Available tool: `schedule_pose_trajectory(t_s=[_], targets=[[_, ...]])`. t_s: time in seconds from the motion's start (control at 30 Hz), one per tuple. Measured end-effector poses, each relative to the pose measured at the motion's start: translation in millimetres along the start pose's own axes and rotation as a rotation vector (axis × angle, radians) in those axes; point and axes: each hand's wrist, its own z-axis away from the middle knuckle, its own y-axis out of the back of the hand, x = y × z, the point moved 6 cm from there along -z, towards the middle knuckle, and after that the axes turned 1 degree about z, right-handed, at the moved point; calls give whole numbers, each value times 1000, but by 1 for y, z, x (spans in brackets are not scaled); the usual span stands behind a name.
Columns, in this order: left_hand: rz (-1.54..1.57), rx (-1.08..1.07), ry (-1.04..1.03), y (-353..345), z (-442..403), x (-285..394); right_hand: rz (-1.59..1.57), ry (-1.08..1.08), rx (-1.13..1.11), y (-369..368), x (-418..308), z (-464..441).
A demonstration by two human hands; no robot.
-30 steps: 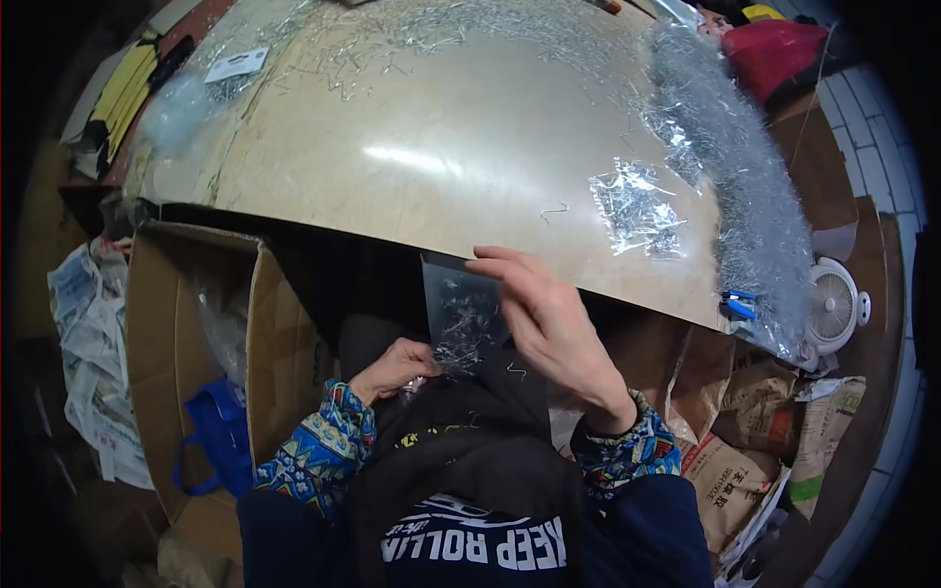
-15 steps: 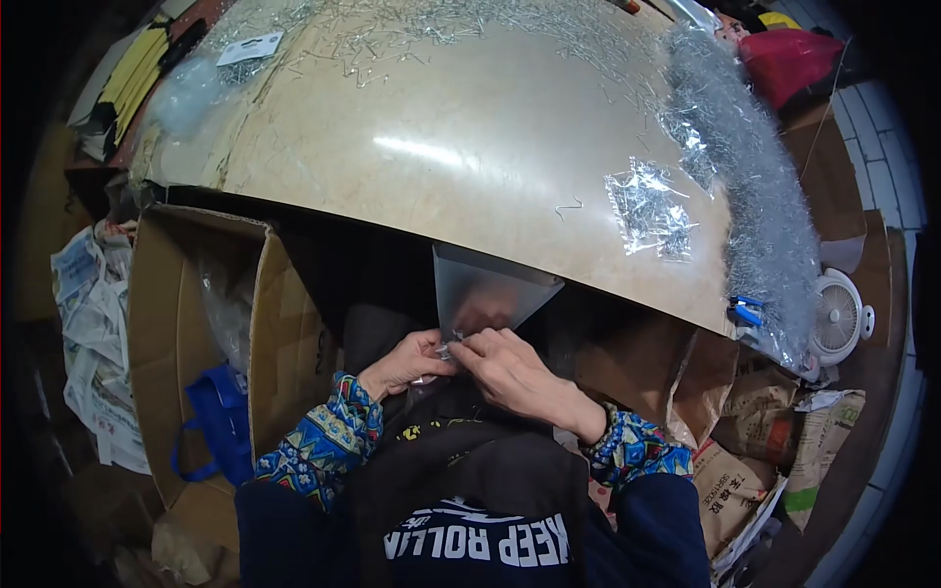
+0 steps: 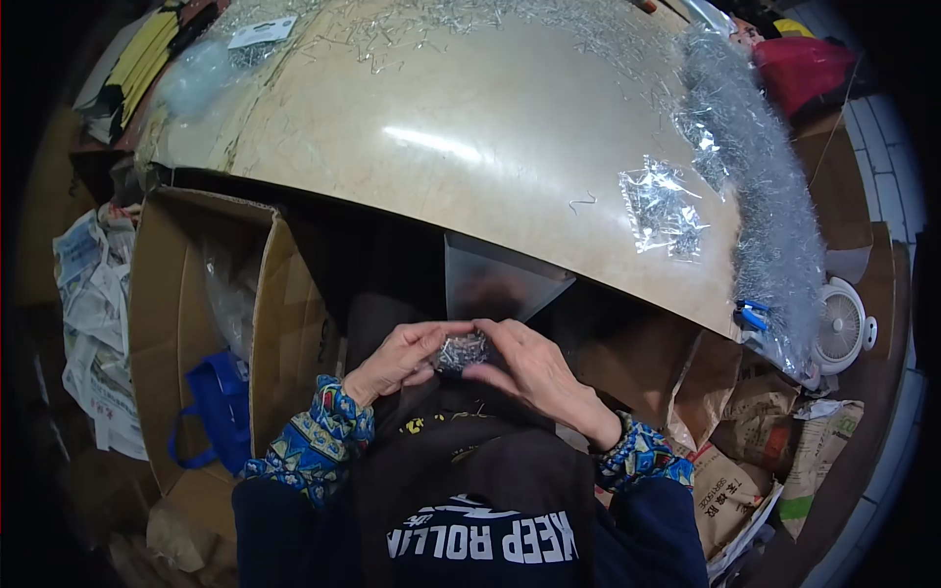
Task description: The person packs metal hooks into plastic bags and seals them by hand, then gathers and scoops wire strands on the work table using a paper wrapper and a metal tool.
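Between my two hands, in front of my lap, is a small clear plastic bag [image 3: 461,355] packed with shiny bits of metal. My left hand [image 3: 400,359] grips its left side, fingers bent around it. On the other side my right hand [image 3: 534,370] curves over the bag, thumb below and fingertips along the top edge, meeting the left fingertips. Just beyond the hands, a translucent funnel-shaped sheet [image 3: 500,276] hangs from the table's edge.
The table [image 3: 441,108] bears scattered bent metal wires [image 3: 392,34], a flat packet [image 3: 665,208], a long heap of wires [image 3: 769,186] and a blue-handled tool [image 3: 753,316]. A white fan [image 3: 838,325] stands right. An open cardboard box [image 3: 196,294] with a blue bag [image 3: 218,412] is left.
The hands have drawn slightly down from the funnel-shaped sheet and spread around the bag, which now shows more fully. The view has shifted slightly.
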Motion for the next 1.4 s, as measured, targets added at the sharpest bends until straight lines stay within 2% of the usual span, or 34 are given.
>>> schedule_pose_trajectory(t_s=[0.03,0.17,0.2,0.27,0.33,0.47,0.63,0.73,0.8,0.83,0.9,0.97,1.03,1.07,1.17,1.2,1.3,1.4], targets=[[3,22,-67,-7,0,16,-3,-29,14,2,3,-3],[-372,24,-196,-29,-6,58,-9,72,171,37,-14,-22],[-239,-8,-125,-28,-8,59,-26,109,194,38,-14,-24],[-102,-128,-269,-39,-14,67,4,191,225,36,-9,-25],[-80,-141,-302,-43,-16,77,24,227,267,46,-11,-27],[-205,-115,-177,-39,-25,72,92,260,278,73,-21,-33],[-221,-149,-245,-44,-32,81,131,330,279,81,-29,-35],[-232,-156,-273,-45,-32,83,186,345,378,88,-33,-38],[-333,-127,-251,-48,-34,85,275,270,279,84,-29,-43],[-247,-139,-269,-50,-36,84,323,221,235,80,-23,-45],[-373,-163,-316,-56,-34,92,332,349,311,76,-21,-45],[-274,-159,-285,-54,-32,94,234,361,530,100,-24,-35],[-231,-135,-255,-54,-30,95,-3,284,923,130,-2,-18],[-235,-114,-244,-55,-29,95,105,49,935,134,19,-19],[-309,-133,-247,-58,-30,98,402,30,764,127,48,-19],[-316,-154,-258,-63,-33,103,410,44,902,136,44,-15],[-370,-145,-238,-77,-29,109,477,62,734,132,50,-26],[-360,-138,-248,-87,-40,114,489,58,1045,181,57,-34]])
